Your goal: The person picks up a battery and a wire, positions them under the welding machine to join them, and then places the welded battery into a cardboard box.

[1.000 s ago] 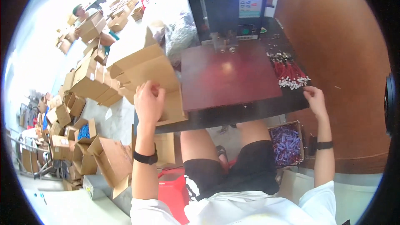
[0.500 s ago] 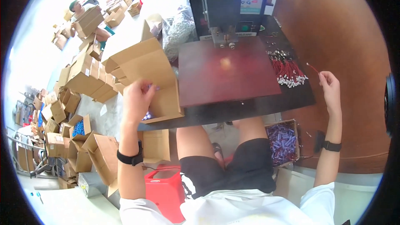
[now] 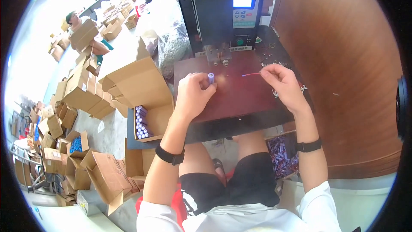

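Note:
My left hand (image 3: 193,96) pinches a purple cylindrical battery cell (image 3: 211,78) upright between thumb and fingers, over the dark red board (image 3: 231,103). Opposite it, my right hand (image 3: 284,87) grips a short red wire lead (image 3: 253,74), whose tip points left toward the cell but stays apart from it. Just beyond both is a bench spot welder (image 3: 214,21), its two electrode tips (image 3: 221,63) hanging over the board. More wire leads (image 3: 303,88) lie at the board's right, mostly hidden by my right hand.
An open cardboard box (image 3: 159,122) with several purple cells (image 3: 141,124) stands at the table's left. Below the table's right side is a box of loose cells (image 3: 281,157). A wooden panel (image 3: 352,81) borders the right. Cardboard boxes and a person (image 3: 81,30) are at far left.
My left hand has moved from the cardboard box to the board, bringing a battery cell. My right hand has come left with the wire lead, from the table's right side to over the board.

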Demonstrator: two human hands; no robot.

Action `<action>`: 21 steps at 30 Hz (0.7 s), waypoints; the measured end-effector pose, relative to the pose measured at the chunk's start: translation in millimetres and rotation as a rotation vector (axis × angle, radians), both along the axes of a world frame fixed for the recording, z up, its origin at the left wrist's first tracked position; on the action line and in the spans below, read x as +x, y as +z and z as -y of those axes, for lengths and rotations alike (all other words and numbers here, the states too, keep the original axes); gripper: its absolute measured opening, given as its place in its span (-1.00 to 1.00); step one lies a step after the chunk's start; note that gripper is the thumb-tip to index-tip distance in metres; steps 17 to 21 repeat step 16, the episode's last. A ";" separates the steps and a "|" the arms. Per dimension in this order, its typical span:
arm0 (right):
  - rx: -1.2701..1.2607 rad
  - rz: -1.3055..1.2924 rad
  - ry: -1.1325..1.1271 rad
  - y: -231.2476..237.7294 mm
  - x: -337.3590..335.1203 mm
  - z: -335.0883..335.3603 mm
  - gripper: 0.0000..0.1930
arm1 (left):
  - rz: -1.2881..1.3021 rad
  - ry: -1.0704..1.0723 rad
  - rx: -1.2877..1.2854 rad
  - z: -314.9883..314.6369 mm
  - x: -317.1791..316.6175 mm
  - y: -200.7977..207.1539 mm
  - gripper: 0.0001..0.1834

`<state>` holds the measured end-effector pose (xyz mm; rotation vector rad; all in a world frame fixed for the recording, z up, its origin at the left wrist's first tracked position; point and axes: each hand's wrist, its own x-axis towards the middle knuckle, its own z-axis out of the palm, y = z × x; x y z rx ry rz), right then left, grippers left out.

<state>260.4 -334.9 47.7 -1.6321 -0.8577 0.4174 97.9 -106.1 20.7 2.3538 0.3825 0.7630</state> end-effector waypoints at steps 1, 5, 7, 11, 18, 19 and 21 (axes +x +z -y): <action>0.043 -0.015 0.025 -0.7 1.4 -4.5 -0.84 | 0.000 -0.005 0.005 0.0 1.2 0.3 -0.69; 0.052 0.062 0.045 -10.5 9.7 -21.0 -0.85 | 0.012 -0.014 0.071 0.9 19.0 0.2 -0.67; 0.074 0.074 0.041 -16.4 14.0 -26.7 -0.85 | 0.001 0.015 0.042 0.3 24.8 -3.0 -0.66; 0.058 0.152 0.009 -16.7 17.0 -30.2 -0.83 | 0.012 0.016 0.065 -1.0 26.2 -5.8 -0.67; 0.044 0.079 -0.043 -15.6 17.2 -31.6 -0.81 | 0.011 0.035 0.070 -1.6 28.2 -7.6 -0.69; 0.044 0.079 -0.043 -15.6 17.2 -31.6 -0.81 | 0.011 0.035 0.070 -1.6 28.2 -7.6 -0.69; 0.044 0.079 -0.043 -15.6 17.2 -31.6 -0.81 | 0.011 0.035 0.070 -1.6 28.2 -7.6 -0.69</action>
